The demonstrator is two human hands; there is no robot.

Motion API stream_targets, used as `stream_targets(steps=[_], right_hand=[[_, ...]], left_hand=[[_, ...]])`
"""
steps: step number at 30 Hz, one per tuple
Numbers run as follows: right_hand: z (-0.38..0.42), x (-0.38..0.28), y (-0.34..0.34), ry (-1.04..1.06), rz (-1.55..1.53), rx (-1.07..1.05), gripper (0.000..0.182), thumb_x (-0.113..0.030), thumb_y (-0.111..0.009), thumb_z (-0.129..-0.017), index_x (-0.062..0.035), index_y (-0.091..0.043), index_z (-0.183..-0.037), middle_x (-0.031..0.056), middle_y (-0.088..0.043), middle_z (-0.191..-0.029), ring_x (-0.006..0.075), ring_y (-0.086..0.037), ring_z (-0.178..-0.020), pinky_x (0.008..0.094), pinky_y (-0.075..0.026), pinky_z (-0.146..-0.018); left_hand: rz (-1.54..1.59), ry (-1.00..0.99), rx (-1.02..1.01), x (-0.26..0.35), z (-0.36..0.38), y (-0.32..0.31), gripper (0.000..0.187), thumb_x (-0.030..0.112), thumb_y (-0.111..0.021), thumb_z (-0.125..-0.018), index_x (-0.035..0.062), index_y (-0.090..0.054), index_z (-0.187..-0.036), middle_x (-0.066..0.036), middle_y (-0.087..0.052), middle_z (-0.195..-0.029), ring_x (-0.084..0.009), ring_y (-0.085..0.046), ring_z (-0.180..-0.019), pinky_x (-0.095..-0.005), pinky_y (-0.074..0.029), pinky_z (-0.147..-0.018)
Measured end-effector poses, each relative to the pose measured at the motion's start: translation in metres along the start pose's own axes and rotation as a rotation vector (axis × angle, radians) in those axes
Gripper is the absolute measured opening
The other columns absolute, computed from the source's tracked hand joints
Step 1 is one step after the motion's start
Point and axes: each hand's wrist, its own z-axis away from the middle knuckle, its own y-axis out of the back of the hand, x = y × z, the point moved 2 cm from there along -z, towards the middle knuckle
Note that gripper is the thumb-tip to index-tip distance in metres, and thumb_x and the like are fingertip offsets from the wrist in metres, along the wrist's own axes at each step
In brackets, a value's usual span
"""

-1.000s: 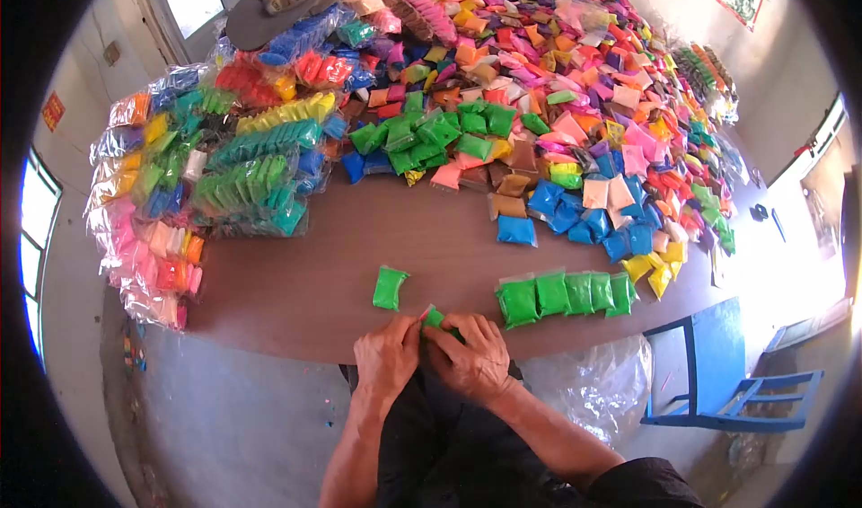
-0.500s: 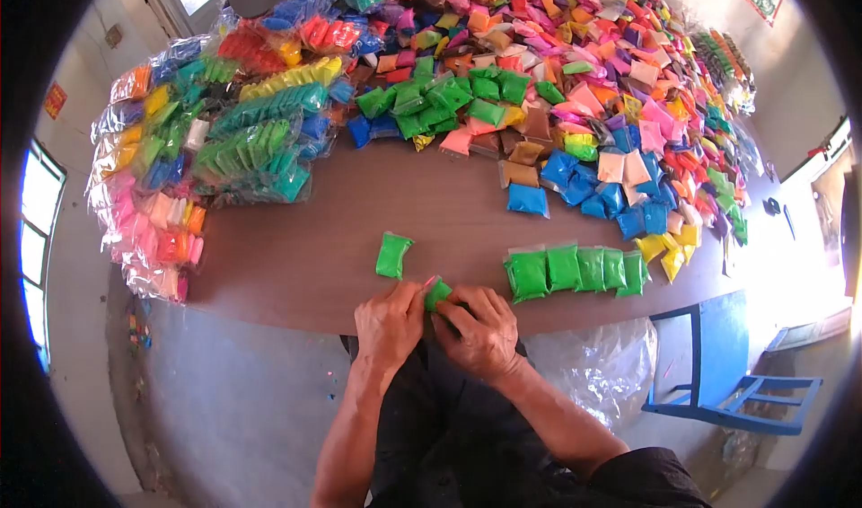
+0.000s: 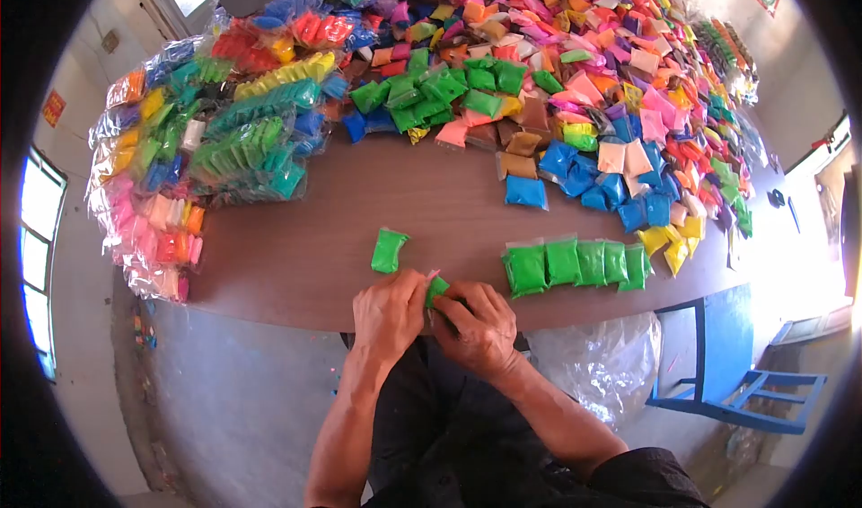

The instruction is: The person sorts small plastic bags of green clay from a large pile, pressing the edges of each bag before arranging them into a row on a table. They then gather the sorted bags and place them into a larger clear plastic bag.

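Between my two hands is a small green packet [image 3: 436, 290], partly covered by the fingers, with a bit of pink at its top left. My left hand [image 3: 390, 309] is closed on its left edge. My right hand [image 3: 478, 326] has its fingers curled round the right side of the same packet. Just beyond my left hand, a single green packet [image 3: 389, 250] lies on the brown table [image 3: 296, 256]. To the right, an overlapping row of several green packets [image 3: 563, 262] lies near the front edge.
A large heap of mixed coloured packets [image 3: 575, 68] covers the back and right. Bagged stacks [image 3: 242, 149] stand at the left. Blue packets [image 3: 525, 192] lie ahead. A blue chair [image 3: 727, 355] and clear plastic [image 3: 602, 364] are at the lower right.
The view has shifted slightly. Both hands keep nearly the same hold on the small green packet, and the other green packets lie as before.
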Motion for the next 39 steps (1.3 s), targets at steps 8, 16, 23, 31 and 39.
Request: stream_targets(steps=[8,16,23,31,39], right_hand=[[-0.002,-0.002,-0.001,0.008,0.006,0.002,0.024,-0.01,-0.086,-0.079,-0.0119,-0.077,-0.102,0.0053,-0.071,-0.104,0.0305,-0.072,-0.091,0.0427,-0.059,-0.077],[-0.002,-0.002,0.0,0.016,0.011,0.008,0.03,-0.005,-0.087,-0.072,-0.0116,-0.079,-0.1,0.0045,-0.071,-0.104,0.0297,-0.072,-0.089,0.0414,-0.06,-0.075],[0.002,0.0,-0.002,0.011,0.014,0.022,0.028,-0.004,-0.087,-0.072,-0.0108,-0.078,-0.098,0.0056,-0.071,-0.102,0.0303,-0.072,-0.087,0.0419,-0.06,-0.075],[0.004,0.003,-0.002,0.035,0.025,-0.034,0.023,-0.013,-0.084,-0.081,-0.0112,-0.076,-0.103,0.0063,-0.071,-0.107,0.0301,-0.071,-0.093,0.0415,-0.06,-0.077],[0.001,-0.002,0.001,0.032,0.034,0.001,0.023,-0.01,-0.087,-0.078,-0.0127,-0.078,-0.099,0.0036,-0.071,-0.103,0.0268,-0.073,-0.09,0.039,-0.061,-0.076]], left_hand=[[0.027,0.029,0.02,-0.006,-0.001,-0.003,0.018,0.02,-0.071,-0.105,0.0097,-0.068,-0.09,-0.014,-0.073,-0.082,-0.0439,-0.071,-0.074,-0.0555,-0.052,-0.061],[-0.049,0.037,-0.05,-0.005,0.008,0.002,0.013,0.018,-0.073,-0.103,0.0092,-0.071,-0.093,-0.015,-0.074,-0.086,-0.0434,-0.072,-0.078,-0.054,-0.054,-0.064],[0.002,-0.034,-0.036,0.007,0.008,0.004,0.014,0.019,-0.071,-0.103,0.0105,-0.069,-0.092,-0.014,-0.072,-0.085,-0.0438,-0.071,-0.077,-0.0553,-0.053,-0.064],[-0.029,0.013,-0.031,0.0,0.012,0.008,0.014,0.018,-0.071,-0.103,0.0116,-0.069,-0.091,-0.014,-0.072,-0.082,-0.0434,-0.072,-0.077,-0.0552,-0.054,-0.063],[-0.028,-0.009,0.006,-0.004,0.004,0.002,0.014,0.018,-0.076,-0.1,0.0097,-0.07,-0.09,-0.015,-0.075,-0.084,-0.0431,-0.071,-0.074,-0.0545,-0.053,-0.063]])
